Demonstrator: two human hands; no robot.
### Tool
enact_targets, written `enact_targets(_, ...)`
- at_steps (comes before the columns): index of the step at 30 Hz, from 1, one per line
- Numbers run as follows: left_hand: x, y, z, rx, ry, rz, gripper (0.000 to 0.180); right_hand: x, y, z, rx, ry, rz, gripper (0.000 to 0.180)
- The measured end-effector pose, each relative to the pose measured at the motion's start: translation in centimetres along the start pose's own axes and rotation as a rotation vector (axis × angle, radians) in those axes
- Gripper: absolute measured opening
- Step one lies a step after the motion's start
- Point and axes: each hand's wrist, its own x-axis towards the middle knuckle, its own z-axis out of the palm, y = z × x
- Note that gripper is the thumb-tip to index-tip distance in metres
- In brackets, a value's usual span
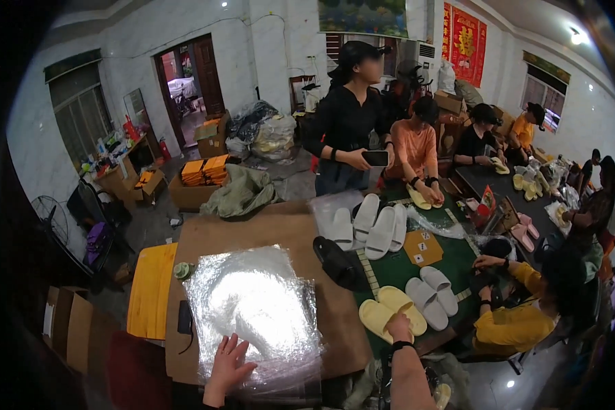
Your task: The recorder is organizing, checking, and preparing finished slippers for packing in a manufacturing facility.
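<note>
My left hand [231, 365] is open, fingers apart, at the lower edge of a stack of shiny clear plastic bags [253, 290] on the brown tabletop. To the right, my right hand [399, 326] is closed on one of two pale yellow slippers [374, 314]; its fingertips are partly hidden at the slipper. Grey slippers [430, 301] lie just right of them on the green mat. Beyond, several white slippers [379, 225] and black slippers [338, 263] lie on the table.
A brown card [422, 247] lies on the green mat. A tape roll [183, 270] and a black phone-like object [184, 317] sit by the table's left edge. Nearby, a person in yellow [519, 328] works at right; another person [355, 123] stands across, holding a phone.
</note>
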Motion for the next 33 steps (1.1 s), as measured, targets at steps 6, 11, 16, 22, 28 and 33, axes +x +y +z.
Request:
enact_targets(6,-0.4,-0.3,-0.3,-0.002,-0.006,-0.049,0.072,-3.7,-3.9,0.7,-0.175,-0.017,0.094,0.057)
enact_targets(11,0.7,-0.7,0.3,0.026,-0.038,0.009,0.073,-7.5,0.3,4.8,0.005,0.161,-0.083,0.034)
enact_targets(16,0.8,-2.4,0.9,0.034,-0.052,0.086,0.078,-15.0,0.2,2.1,0.274,0.212,0.005,0.017)
enact_targets(22,0.7,-2.0,0.2,0.131,-0.019,0.216,0.085,-21.1,0.2,-0.9,0.637,0.499,-0.013,0.014)
enact_targets(28,1.1,-2.4,0.1,0.238,-0.037,0.268,0.090,-26.0,-7.2,-8.7,1.040,0.531,-0.110,0.012)
enact_targets(33,1.0,-3.5,1.0,0.309,0.038,0.272,0.082,-30.6,-19.7,-12.9,0.853,0.529,-0.383,0.018)
